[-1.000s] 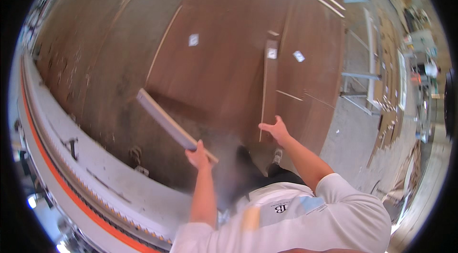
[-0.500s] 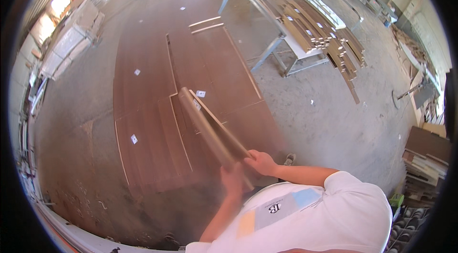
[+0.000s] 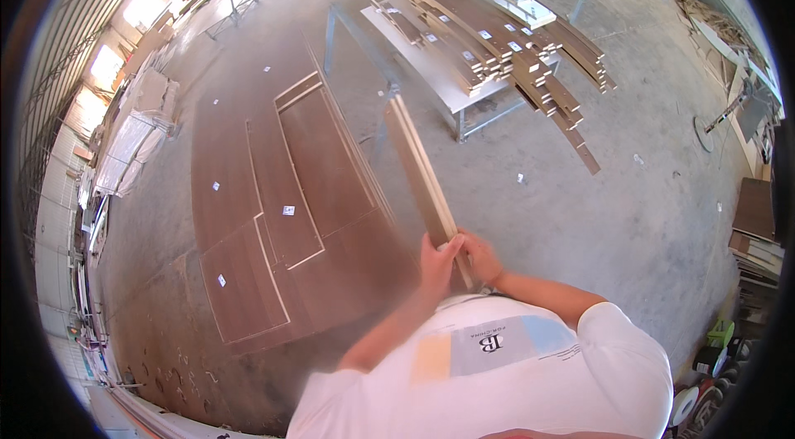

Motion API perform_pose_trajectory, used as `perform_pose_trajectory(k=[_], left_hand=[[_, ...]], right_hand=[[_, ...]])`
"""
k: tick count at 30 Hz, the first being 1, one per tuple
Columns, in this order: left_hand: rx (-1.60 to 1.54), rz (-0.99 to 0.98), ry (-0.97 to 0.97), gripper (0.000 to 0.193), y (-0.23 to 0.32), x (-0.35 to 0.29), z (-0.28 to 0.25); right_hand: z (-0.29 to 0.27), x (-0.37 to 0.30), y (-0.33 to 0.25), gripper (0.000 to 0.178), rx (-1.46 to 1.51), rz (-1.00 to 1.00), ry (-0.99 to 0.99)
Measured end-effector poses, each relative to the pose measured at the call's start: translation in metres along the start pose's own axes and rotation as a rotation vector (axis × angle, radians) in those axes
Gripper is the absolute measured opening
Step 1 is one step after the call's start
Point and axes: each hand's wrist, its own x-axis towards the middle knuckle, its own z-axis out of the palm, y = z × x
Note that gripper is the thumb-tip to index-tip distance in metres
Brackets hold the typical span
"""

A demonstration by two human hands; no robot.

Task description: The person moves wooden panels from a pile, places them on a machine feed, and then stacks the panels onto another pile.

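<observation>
A pair of narrow brown boards with pale edges (image 3: pixel 424 172) is held together, upright on edge and pointing away from me. My left hand (image 3: pixel 439 263) is closed around their near end from the left, thumb on top. From the right, my right hand (image 3: pixel 482 258) grips the same end, close beside the left. To the left of the boards, large brown panels (image 3: pixel 236 248) lie on the floor with strips and small white labels on them. The far end of the held boards is in the air, right of the panels' edge.
Ahead to the right, a metal-framed table (image 3: pixel 397 33) carries a heap of brown boards (image 3: pixel 489 33), some jutting past its edge. A wrapped stack (image 3: pixel 137 141) stands along the left wall. Offcuts (image 3: pixel 755 232) are piled at the far right.
The boards, spread apart at an angle over the panels before, are now pressed together. Both hands have moved them to the right, off the panels. My view has turned toward the right.
</observation>
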Motion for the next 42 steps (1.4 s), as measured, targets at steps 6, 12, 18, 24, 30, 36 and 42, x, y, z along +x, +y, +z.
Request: perform_pose_trajectory(k=[6,12,18,24,30,36,42], left_hand=[[0.268,-0.115,0.027,0.057,-0.028,0.091,0.071],[0.501,-0.041,0.070,0.058,-0.054,0.232,0.103],[0.456,0.030,0.034,0.056,-0.080,0.471,0.133],[0.529,0.259,0.233,0.053,-0.020,0.680,0.207],[0.432,-0.077,0.069,0.060,0.056,0.774,0.307],[0.701,0.274,0.197,0.077,-0.043,0.890,0.257],[0.588,0.116,-0.120,0.076,-0.025,0.859,0.290]], right_hand=[[-0.136,0.004,0.030,0.039,0.250,0.274,0.126],[-0.243,-0.045,0.076,0.034,-0.368,0.655,0.242],[-0.254,-0.155,0.268,0.035,-0.624,0.696,0.552],[-0.279,-0.086,0.243,0.034,-0.188,1.141,0.537],[-0.295,0.014,0.191,0.034,0.018,1.241,0.669],[-0.346,0.062,0.180,0.033,0.024,1.234,0.583],[-0.349,0.059,0.184,0.032,0.039,1.244,0.582]])
